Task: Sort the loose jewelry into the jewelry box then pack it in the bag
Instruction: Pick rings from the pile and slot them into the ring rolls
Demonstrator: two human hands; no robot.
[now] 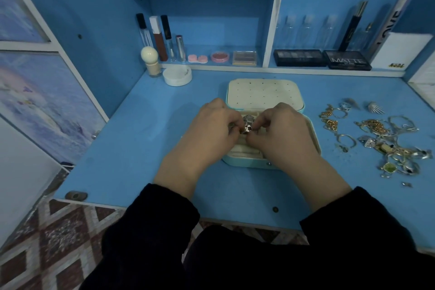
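On the blue painted bench [131, 148], the left hand [211, 129] hovers over the open pale turquoise jewelry box [247, 163], its fingers curled inward. Its grip pinches one side of a small silver ring [247, 128] with a dark patterned face. The ring sits just above the box's cream padded ring rolls, between the two hands. The right hand [280, 132] mirrors the left, and its grip pinches the ring's other side with curled fingertips. Behind them the box's cream perforated lid [263, 94] lies folded back flat.

Well to the right, a tangled heap of loose gold and silver jewelry [381, 139] lies spread on the bench, unsorted. No bag shows.

The ring looks light, rigid and smooth, so it could slip. It is probably best held by its band edges and pressed down into a slot between the rolls. The chains in the heap look limp and knotted; they are likely best lifted one at a time by a clasp or pendant, as pulling on the mass would tighten the knots.
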